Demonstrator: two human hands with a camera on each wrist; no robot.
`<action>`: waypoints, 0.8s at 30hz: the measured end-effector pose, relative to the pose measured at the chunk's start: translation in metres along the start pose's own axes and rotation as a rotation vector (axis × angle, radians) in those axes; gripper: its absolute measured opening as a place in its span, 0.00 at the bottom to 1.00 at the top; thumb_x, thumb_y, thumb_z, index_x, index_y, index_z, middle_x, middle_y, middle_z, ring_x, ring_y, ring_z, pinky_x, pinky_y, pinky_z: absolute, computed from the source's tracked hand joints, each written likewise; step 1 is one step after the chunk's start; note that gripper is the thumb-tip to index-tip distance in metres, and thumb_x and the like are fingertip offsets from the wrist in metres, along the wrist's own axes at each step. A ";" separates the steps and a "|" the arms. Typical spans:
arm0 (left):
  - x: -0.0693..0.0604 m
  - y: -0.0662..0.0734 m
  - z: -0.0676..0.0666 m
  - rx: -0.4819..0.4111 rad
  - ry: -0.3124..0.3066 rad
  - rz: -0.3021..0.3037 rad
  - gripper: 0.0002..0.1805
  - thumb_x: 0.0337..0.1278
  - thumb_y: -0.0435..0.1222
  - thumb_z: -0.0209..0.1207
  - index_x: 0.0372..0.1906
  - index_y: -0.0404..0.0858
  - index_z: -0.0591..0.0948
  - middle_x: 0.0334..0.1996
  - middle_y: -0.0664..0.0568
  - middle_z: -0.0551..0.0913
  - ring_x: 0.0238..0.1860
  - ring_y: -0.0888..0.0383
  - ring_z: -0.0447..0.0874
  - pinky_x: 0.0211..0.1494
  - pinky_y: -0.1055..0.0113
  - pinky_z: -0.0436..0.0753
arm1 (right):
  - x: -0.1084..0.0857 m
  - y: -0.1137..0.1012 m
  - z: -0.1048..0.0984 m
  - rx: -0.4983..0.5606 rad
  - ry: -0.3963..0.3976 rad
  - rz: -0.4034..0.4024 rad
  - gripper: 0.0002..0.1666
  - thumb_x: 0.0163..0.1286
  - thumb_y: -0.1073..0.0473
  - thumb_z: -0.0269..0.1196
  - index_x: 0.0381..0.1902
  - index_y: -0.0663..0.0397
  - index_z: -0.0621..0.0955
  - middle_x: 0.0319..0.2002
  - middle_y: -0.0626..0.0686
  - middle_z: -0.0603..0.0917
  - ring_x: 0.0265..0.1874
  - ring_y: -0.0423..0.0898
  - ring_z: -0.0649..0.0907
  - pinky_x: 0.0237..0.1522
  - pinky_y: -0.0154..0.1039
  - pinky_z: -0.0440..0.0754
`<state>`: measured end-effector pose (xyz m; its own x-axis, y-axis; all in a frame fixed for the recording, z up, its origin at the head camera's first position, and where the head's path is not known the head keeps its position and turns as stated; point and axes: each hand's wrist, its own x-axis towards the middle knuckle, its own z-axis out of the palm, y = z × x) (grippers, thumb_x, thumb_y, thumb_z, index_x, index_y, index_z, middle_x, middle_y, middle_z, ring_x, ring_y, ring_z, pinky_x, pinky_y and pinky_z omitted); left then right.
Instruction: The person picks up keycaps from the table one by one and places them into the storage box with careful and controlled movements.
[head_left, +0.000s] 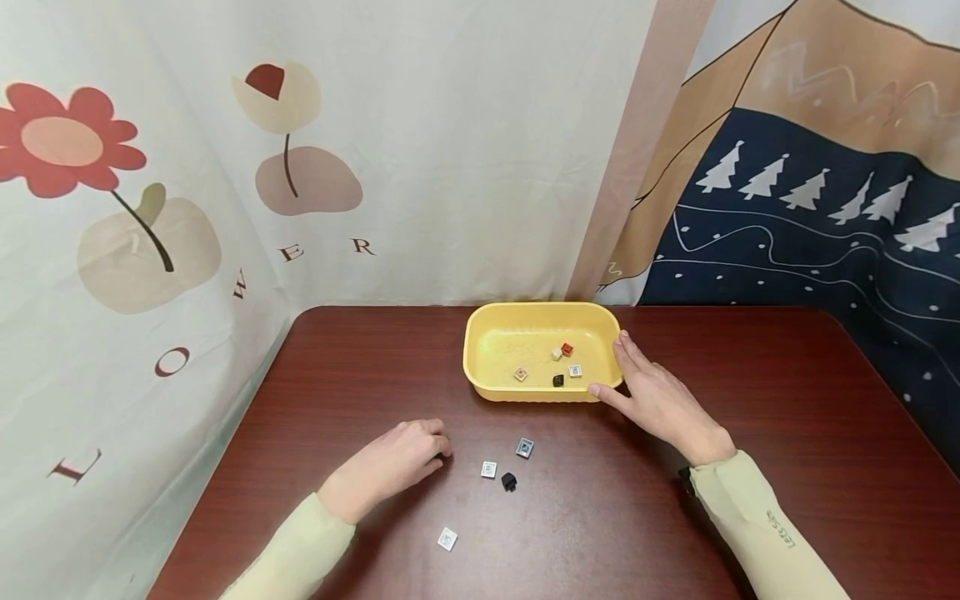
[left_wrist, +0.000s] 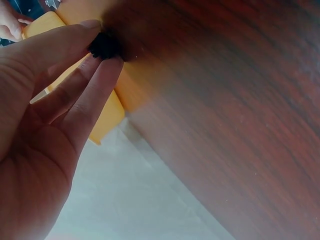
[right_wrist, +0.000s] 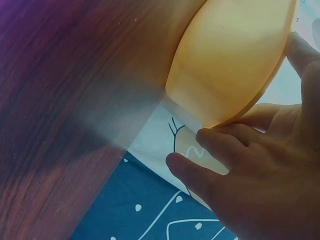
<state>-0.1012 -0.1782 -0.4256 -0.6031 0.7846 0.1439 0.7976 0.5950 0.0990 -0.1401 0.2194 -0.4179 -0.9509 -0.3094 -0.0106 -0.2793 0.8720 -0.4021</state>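
In the left wrist view, my left hand pinches a small black piece between thumb and fingertips; in the head view that hand is left of the loose pieces and hides the piece. My right hand rests on the right end of the yellow tray, thumb at the front rim and fingers along the right side. Inside the tray lie several small pieces, among them a red one, a white one and a black one.
On the brown table, in front of the tray, lie a grey piece, a white piece, a black piece and, nearer the front, another white piece. A printed curtain hangs behind the table.
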 end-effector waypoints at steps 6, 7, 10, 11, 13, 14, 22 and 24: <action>-0.001 0.001 0.000 0.013 0.003 0.002 0.08 0.53 0.25 0.71 0.30 0.41 0.87 0.28 0.56 0.79 0.30 0.58 0.83 0.35 0.68 0.83 | 0.000 0.000 0.000 0.000 0.002 0.002 0.61 0.73 0.24 0.53 0.80 0.70 0.55 0.81 0.67 0.49 0.79 0.64 0.58 0.73 0.62 0.62; -0.001 0.001 0.000 0.015 0.004 0.004 0.07 0.53 0.25 0.71 0.30 0.41 0.87 0.28 0.56 0.78 0.30 0.58 0.83 0.35 0.69 0.83 | 0.000 0.000 0.000 -0.002 0.001 0.002 0.62 0.73 0.24 0.52 0.80 0.70 0.54 0.81 0.67 0.48 0.79 0.64 0.58 0.73 0.63 0.62; -0.001 0.001 0.001 0.021 0.012 0.009 0.07 0.53 0.26 0.72 0.30 0.40 0.87 0.28 0.56 0.78 0.30 0.59 0.83 0.36 0.69 0.82 | 0.000 0.000 0.000 -0.004 0.002 0.002 0.62 0.73 0.23 0.51 0.79 0.71 0.54 0.81 0.67 0.49 0.78 0.65 0.58 0.73 0.63 0.62; 0.000 0.002 0.000 0.023 0.014 0.008 0.06 0.54 0.26 0.72 0.29 0.40 0.87 0.28 0.56 0.78 0.29 0.59 0.83 0.36 0.69 0.82 | 0.000 0.000 0.001 -0.004 0.003 0.001 0.62 0.73 0.23 0.51 0.79 0.71 0.55 0.81 0.67 0.49 0.78 0.65 0.58 0.73 0.63 0.62; 0.000 0.002 0.000 0.030 0.018 0.004 0.06 0.54 0.27 0.72 0.30 0.40 0.87 0.29 0.56 0.78 0.30 0.59 0.83 0.36 0.69 0.83 | 0.000 0.000 0.001 -0.005 0.005 0.000 0.62 0.73 0.23 0.51 0.79 0.71 0.55 0.81 0.67 0.49 0.78 0.65 0.58 0.73 0.63 0.62; 0.000 0.002 -0.001 0.036 0.020 0.001 0.06 0.54 0.27 0.72 0.30 0.39 0.87 0.29 0.56 0.78 0.30 0.59 0.83 0.37 0.69 0.83 | 0.000 0.000 0.001 -0.005 0.006 0.000 0.62 0.73 0.23 0.51 0.80 0.70 0.54 0.81 0.67 0.49 0.78 0.65 0.58 0.73 0.63 0.62; 0.005 0.006 -0.007 0.110 0.066 0.009 0.05 0.55 0.31 0.73 0.32 0.40 0.87 0.30 0.55 0.76 0.31 0.56 0.81 0.40 0.64 0.84 | 0.000 0.001 0.002 0.002 0.004 0.004 0.63 0.72 0.22 0.51 0.80 0.70 0.54 0.81 0.67 0.49 0.78 0.65 0.58 0.73 0.63 0.62; 0.007 0.007 -0.009 0.109 0.087 0.008 0.05 0.56 0.31 0.73 0.33 0.40 0.87 0.32 0.55 0.77 0.32 0.56 0.81 0.42 0.64 0.84 | 0.000 0.001 0.002 0.002 0.005 0.003 0.63 0.72 0.22 0.51 0.80 0.70 0.54 0.81 0.67 0.49 0.78 0.65 0.58 0.73 0.63 0.62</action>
<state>-0.1002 -0.1700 -0.4155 -0.5898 0.7743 0.2294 0.7941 0.6077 -0.0098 -0.1401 0.2192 -0.4201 -0.9524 -0.3046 -0.0071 -0.2759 0.8721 -0.4040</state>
